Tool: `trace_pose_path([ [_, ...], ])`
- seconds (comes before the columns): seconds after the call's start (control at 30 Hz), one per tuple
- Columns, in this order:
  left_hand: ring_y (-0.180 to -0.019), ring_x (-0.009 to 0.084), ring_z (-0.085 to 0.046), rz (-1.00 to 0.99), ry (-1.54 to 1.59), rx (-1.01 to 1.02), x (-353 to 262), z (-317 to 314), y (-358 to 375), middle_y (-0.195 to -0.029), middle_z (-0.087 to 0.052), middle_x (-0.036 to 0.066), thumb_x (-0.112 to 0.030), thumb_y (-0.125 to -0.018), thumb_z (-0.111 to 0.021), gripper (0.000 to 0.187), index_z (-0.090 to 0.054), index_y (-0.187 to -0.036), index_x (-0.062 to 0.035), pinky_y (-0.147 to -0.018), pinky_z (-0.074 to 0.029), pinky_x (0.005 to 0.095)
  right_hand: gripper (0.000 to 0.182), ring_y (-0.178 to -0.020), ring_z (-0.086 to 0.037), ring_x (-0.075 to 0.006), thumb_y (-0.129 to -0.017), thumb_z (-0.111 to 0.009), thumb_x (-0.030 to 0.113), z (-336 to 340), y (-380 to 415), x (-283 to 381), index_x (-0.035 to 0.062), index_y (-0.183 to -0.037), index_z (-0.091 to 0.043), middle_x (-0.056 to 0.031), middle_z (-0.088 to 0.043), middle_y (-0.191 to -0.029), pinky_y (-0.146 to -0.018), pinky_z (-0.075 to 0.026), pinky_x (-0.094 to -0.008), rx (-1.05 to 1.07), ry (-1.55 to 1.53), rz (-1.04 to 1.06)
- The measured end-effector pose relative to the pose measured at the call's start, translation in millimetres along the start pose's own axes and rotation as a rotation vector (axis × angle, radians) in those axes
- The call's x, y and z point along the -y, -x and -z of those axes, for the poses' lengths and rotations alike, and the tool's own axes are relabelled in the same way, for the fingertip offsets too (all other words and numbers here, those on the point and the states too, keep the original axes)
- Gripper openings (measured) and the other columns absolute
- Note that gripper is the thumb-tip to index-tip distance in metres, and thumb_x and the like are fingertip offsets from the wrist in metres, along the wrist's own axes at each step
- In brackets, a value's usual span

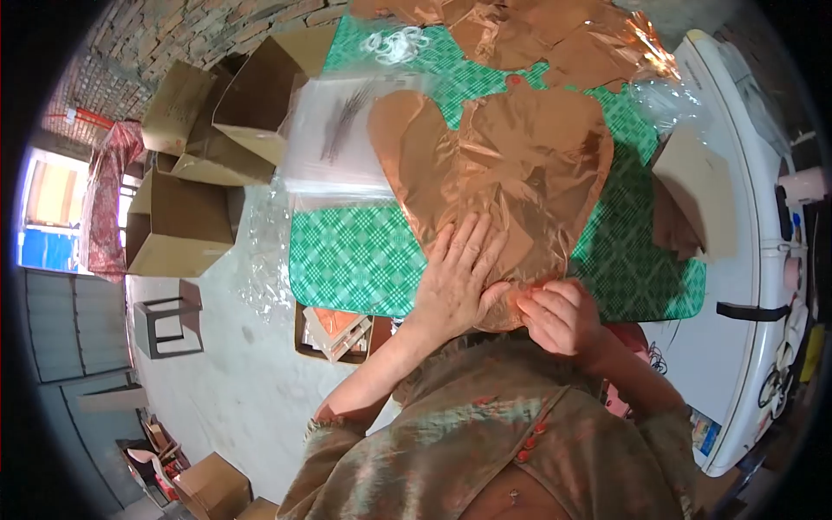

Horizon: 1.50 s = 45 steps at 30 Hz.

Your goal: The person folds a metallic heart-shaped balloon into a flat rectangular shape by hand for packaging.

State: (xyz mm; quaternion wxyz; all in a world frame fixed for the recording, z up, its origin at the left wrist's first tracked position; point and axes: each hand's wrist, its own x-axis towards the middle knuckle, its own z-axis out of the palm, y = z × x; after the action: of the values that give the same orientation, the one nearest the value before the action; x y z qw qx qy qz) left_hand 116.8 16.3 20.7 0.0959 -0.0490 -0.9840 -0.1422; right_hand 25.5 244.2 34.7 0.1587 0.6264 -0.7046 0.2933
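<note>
A shiny copper-coloured foil sheet (529, 147), flat and heart-like with two rounded lobes at the far side, lies on the green checked tablecloth (347, 260). My left hand (461, 269) rests flat on its lower left part, fingers stretched forward. Near the table's front edge my right hand (555, 316) has its fingers bent together, pinching the foil's narrow lower end. Left of the foil is a stack of clear plastic bags (334, 139), partly under its left lobe.
More copper foil (555, 43) and a white string bundle (394, 45) lie at the far side. Open cardboard boxes (186, 217) stand left. A white appliance (737, 173) is at the right, a grey stool (165, 331) on the floor.
</note>
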Motion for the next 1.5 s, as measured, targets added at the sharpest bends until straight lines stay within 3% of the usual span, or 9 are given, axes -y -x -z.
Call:
trace_pose_path([
  [0.33, -0.157, 0.0436, -0.032, -0.022, 0.018, 0.029, 3.0, -8.5, -1.4, -0.167, -0.038, 0.026, -0.048, -0.102, -0.064, 0.074, -0.047, -0.159, -0.0028, -0.128, -0.025, 0.0598, 0.069, -0.157, -0.035, -0.0339, -0.098, -0.064, 0.033, -60.0, -74.5, -81.8, 0.0031, -0.158, -0.046, -0.0125, -0.047, -0.162, -0.128, -0.025, -0.0564, 0.330, 0.060, -0.103],
  [0.73, -0.159, 0.0435, -0.030, -0.020, 0.052, 0.018, 0.8, -3.1, -1.7, -0.171, -0.034, 0.025, -0.045, -0.101, -0.068, 0.079, -0.041, -0.164, -0.0062, -0.128, -0.026, 0.0590, 0.060, -0.153, -0.040, -0.0350, -0.108, -0.051, 0.037, -39.3, -82.3, -250.3, -0.0025, -0.153, -0.050, -0.0191, -0.051, -0.161, -0.127, -0.029, -0.0529, 0.032, 0.657, -0.421],
  [0.83, -0.159, 0.0441, -0.028, -0.010, 0.094, -0.013, 1.1, 0.6, -2.0, -0.172, -0.031, 0.025, -0.045, -0.100, -0.069, 0.083, -0.037, -0.166, -0.0047, -0.129, -0.024, 0.0578, 0.060, -0.150, -0.046, -0.0337, -0.112, -0.047, 0.039, -24.1, -102.1, -234.4, -0.0032, -0.154, -0.052, -0.0185, -0.054, -0.159, -0.125, -0.033, -0.0504, 0.009, 0.452, -0.481],
  [1.0, -0.159, 0.0492, -0.026, 0.121, 0.411, -0.175, 2.6, 20.0, 0.4, -0.173, -0.025, 0.030, -0.039, -0.098, -0.074, 0.089, -0.032, -0.168, -0.0019, -0.131, -0.021, 0.0562, 0.064, -0.151, -0.048, -0.0306, -0.116, -0.040, 0.042, 13.4, -132.2, -179.7, -0.0034, -0.161, -0.043, -0.0173, -0.050, -0.164, -0.127, -0.035, -0.0478, -0.144, -1.158, -0.688],
  [1.13, -0.164, 0.0375, -0.019, 0.322, 1.365, -0.225, -0.5, 50.2, -21.0, -0.179, -0.013, 0.021, -0.020, -0.099, -0.079, 0.104, -0.008, -0.174, -0.0085, -0.121, -0.042, 0.0507, 0.066, -0.153, -0.046, -0.0312, -0.117, -0.033, 0.043, 1.7, -128.3, -107.0, -0.0056, -0.162, -0.039, -0.0200, -0.047, -0.166, -0.129, -0.033, -0.0468, -0.120, -1.670, -0.463],
  [1.17, -0.160, 0.0335, -0.030, 0.296, 1.507, -0.236, 6.9, 46.0, -27.3, -0.180, -0.005, 0.019, -0.013, -0.099, -0.078, 0.110, 0.003, -0.174, -0.0124, -0.114, -0.051, 0.0468, 0.066, -0.155, -0.044, -0.0311, -0.117, -0.032, 0.042, 0.9, -133.1, -84.2, -0.0054, -0.163, -0.038, -0.0199, -0.045, -0.167, -0.130, -0.032, -0.0462, -0.068, -1.765, -0.501],
  [1.27, -0.105, 0.0239, -0.073, 0.437, 1.838, -0.184, -0.1, 59.8, -36.7, -0.134, -0.064, 0.013, -0.012, -0.104, -0.072, 0.057, -0.044, -0.154, -0.0055, -0.093, -0.062, 0.0416, 0.066, -0.155, -0.043, -0.0298, -0.118, -0.032, 0.042, -9.1, -139.0, -40.7, -0.0046, -0.164, -0.036, -0.0187, -0.041, -0.170, -0.131, -0.030, -0.0448, 0.098, -1.890, -0.577],
  [1.37, -0.068, 0.0124, -0.064, 0.579, 1.744, 0.049, 33.4, 46.6, -22.1, -0.082, -0.064, 0.000, -0.020, -0.109, -0.067, 0.017, -0.064, -0.119, -0.0056, -0.064, -0.057, 0.0291, 0.061, -0.150, -0.049, -0.0270, -0.118, -0.040, 0.038, -6.5, -144.2, -40.5, -0.0033, -0.163, -0.040, -0.0164, -0.047, -0.166, -0.126, -0.036, -0.0413, 0.294, -1.563, -0.639],
  [1.5, -0.053, 0.0051, -0.041, 0.703, 1.358, -0.036, 39.2, 85.4, -21.3, -0.066, -0.049, -0.008, -0.034, -0.113, -0.059, 0.029, -0.068, -0.099, -0.0098, -0.048, -0.030, 0.0236, 0.048, -0.131, -0.066, -0.0271, -0.114, -0.053, 0.031, 1.3, -156.1, -77.2, 0.0010, -0.151, -0.057, -0.0180, -0.070, -0.140, -0.110, -0.051, -0.0388, 0.348, -0.927, -0.388],
])
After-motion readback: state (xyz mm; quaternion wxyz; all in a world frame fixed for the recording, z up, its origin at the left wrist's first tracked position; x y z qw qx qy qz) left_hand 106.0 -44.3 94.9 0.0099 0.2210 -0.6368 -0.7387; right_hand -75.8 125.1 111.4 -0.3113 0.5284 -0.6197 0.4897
